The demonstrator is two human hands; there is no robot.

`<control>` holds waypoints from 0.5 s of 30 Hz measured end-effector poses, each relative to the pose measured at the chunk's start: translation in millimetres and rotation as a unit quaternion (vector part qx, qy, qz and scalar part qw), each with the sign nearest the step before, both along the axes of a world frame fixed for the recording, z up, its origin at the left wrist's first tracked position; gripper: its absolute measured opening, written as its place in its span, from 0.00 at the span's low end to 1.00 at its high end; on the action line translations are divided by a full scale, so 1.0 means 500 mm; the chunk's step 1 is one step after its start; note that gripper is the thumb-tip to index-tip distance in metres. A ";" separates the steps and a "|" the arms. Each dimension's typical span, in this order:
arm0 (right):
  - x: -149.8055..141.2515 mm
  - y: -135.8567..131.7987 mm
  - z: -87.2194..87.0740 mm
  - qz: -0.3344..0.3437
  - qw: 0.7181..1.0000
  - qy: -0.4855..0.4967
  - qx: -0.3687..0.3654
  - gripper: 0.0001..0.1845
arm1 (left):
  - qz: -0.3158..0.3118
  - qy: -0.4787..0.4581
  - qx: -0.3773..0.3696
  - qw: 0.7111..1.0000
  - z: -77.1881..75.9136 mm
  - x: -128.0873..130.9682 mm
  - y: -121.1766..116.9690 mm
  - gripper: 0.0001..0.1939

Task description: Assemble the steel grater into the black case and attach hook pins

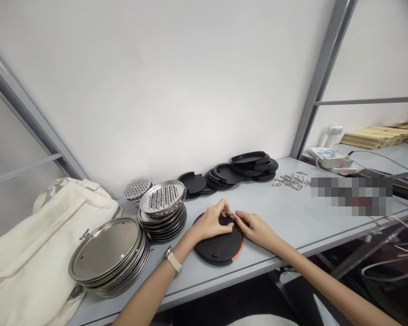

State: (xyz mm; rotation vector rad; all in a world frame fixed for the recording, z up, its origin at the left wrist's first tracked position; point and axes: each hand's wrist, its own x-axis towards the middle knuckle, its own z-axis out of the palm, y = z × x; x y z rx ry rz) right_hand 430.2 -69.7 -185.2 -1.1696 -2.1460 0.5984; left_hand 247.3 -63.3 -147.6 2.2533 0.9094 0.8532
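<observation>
A round black disc lies flat on the table, with a red and yellow edge showing along its lower right side. My left hand reaches over the disc, its fingers bent toward a small shiny metal clip at the far right rim. My right hand pinches at that same clip from the right. The fingertips partly cover the clip, so its exact shape is hidden. Beyond, a loose heap of small metal clips lies on the table.
Left of the disc stand a stack of round metal plates and a stack topped by a round grater plate. Black round holders are piled along the wall. A cream cloth bag lies far left; white cables hang at right.
</observation>
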 end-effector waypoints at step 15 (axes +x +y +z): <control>0.003 0.007 -0.006 -0.001 0.999 0.034 -0.026 0.19 | -0.006 0.029 0.047 0.998 -0.005 0.007 0.001 0.11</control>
